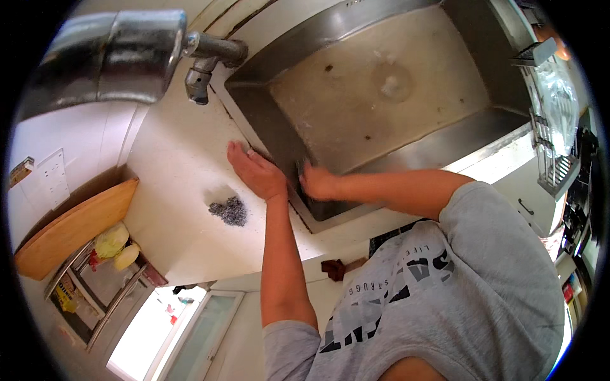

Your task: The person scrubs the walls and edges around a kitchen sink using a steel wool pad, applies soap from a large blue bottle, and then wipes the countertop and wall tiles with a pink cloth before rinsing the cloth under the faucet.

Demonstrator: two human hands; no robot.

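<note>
My left hand (257, 172) lies flat on the white countertop (176, 157), along the sink's left rim, with nothing in it. Inside the stainless steel sink (276, 109), my right hand (320, 183) is curled close to the left wall and blurred by motion. Something pale shows at its fingertips, too smeared to identify, and whether the fingers grip it is unclear. A dark grey scouring pad of metal wool (231, 211) sits on the counter, left of my left wrist. The sink floor looks dull beige with a few dark specks around the drain (393, 82).
A metal tap (202, 71) juts out beside the sink corner, near a large chrome cylinder (133, 57). On the left stand a wooden board (81, 226) and a rack holding yellow items (114, 244). A wire dish rack (541, 126) with clear plastic borders the right side.
</note>
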